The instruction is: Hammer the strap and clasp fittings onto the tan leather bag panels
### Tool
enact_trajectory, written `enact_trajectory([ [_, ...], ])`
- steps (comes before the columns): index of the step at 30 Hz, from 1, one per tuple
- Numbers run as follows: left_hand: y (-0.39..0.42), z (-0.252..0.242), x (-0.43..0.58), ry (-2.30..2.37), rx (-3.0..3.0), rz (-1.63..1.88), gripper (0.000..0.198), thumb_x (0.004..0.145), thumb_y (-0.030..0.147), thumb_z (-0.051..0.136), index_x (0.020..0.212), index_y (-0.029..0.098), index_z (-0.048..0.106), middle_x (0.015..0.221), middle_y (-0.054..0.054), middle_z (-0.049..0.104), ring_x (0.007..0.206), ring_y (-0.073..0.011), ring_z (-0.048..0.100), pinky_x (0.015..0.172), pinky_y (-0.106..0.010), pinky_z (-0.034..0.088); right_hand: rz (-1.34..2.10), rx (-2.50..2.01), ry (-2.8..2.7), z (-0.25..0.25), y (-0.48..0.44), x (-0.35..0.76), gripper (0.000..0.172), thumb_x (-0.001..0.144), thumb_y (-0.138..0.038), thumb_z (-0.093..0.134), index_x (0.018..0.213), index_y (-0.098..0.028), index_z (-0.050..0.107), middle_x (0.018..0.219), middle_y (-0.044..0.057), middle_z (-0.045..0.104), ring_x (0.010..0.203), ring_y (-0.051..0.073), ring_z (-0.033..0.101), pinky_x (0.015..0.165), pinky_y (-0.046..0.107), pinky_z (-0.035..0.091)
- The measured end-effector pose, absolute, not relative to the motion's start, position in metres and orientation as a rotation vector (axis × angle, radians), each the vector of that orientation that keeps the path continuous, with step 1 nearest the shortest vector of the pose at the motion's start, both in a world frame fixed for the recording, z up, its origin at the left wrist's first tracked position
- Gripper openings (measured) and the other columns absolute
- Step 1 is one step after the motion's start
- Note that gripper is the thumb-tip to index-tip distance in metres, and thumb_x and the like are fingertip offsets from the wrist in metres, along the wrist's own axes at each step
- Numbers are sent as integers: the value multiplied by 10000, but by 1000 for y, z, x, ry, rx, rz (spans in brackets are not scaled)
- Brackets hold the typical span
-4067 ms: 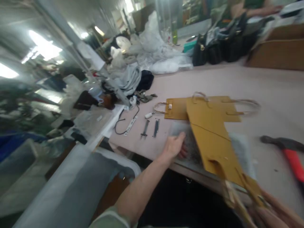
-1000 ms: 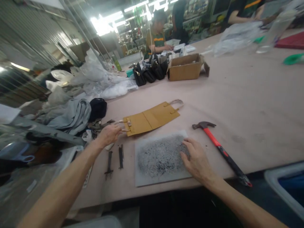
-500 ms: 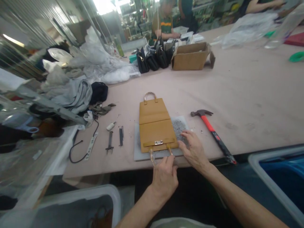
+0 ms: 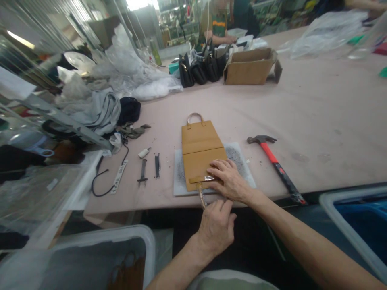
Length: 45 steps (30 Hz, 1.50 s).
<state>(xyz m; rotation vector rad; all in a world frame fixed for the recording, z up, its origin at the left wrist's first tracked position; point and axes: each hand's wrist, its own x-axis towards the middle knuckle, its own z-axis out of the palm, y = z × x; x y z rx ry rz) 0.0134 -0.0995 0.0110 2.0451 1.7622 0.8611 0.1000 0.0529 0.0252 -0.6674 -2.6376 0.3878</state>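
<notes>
A tan leather bag lies flat on a pale slab near the table's front edge, one handle pointing away and the other toward me. My left hand is closed around the near handle, just below the bag. On the bag's lower right part rests my right hand, fingers spread, beside the small metal clasp. It partly covers the strap and the bag's lower right corner.
A claw hammer lies to the right, thin tools and a black cord to the left. Behind stand black bags and a cardboard box. Bins flank the front edge. A person sits across.
My right hand has moved left from the slab onto the bag's lower right part. My left hand still holds the near handle. The view has shifted slightly.
</notes>
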Motion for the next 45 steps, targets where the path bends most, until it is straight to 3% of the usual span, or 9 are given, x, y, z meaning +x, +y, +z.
enact_trajectory([
  [10,-97,32,-14,1529,2096,1084,154,918,172,558,1044,172,647,964,-95,736,897,-227,713,835,-346,601,398,-528,-2545,8,59,83,209,978,-277,593,1103,-240,756,1264,109,655,1163,285,567,1024,507,447],
  [13,-89,44,-72,1875,1925,1224,172,960,182,501,987,184,671,955,-93,752,911,-208,717,860,-332,578,414,-497,-2470,-2,65,82,225,984,-333,587,1105,-261,763,1242,96,677,1141,284,584,992,505,470],
  [18,-76,65,-215,2765,1174,603,198,912,351,628,921,171,709,924,-120,757,846,-237,704,741,-329,533,411,-485,-2440,-3,67,81,282,1010,-410,539,1087,-271,772,1234,91,693,1136,291,602,979,524,479],
  [22,-67,64,-282,2626,935,153,359,820,502,701,717,159,685,696,-91,712,645,-208,659,586,-292,453,418,-499,-2450,-2,66,80,281,1013,-410,536,1095,-266,763,1251,86,688,1155,294,598,986,527,475],
  [26,-56,53,-296,2555,896,79,288,702,375,773,567,166,629,499,-46,602,526,-191,605,545,-284,423,446,-537,-2472,2,64,80,262,1004,-394,553,1107,-266,757,1255,89,683,1158,291,594,1002,525,465],
  [31,-50,43,-304,2456,797,97,219,694,285,746,584,158,605,432,-3,521,447,-168,552,489,-268,437,490,-595,-2532,11,58,81,223,987,-328,583,1113,-256,752,1282,97,662,1188,287,567,1051,531,438],
  [34,-62,44,-308,2307,740,336,257,721,339,752,635,156,594,506,-6,569,472,-149,567,492,-261,486,489,-611,-2552,14,56,81,228,982,-318,595,1138,-245,745,1289,103,653,1213,291,548,1071,533,426],
  [39,-86,48,-280,1774,614,1153,386,655,413,877,836,130,688,766,-82,730,697,-193,695,666,-339,610,537,-618,-2584,15,56,83,245,974,-311,603,1170,-267,743,1306,96,651,1264,298,534,1113,557,392],
  [45,-71,30,-191,1594,710,1449,389,750,433,851,986,138,756,943,-99,778,808,-189,726,742,-310,606,559,-603,-2591,13,59,83,231,983,-339,598,1141,-269,751,1310,84,654,1293,303,526,1134,558,369],
])
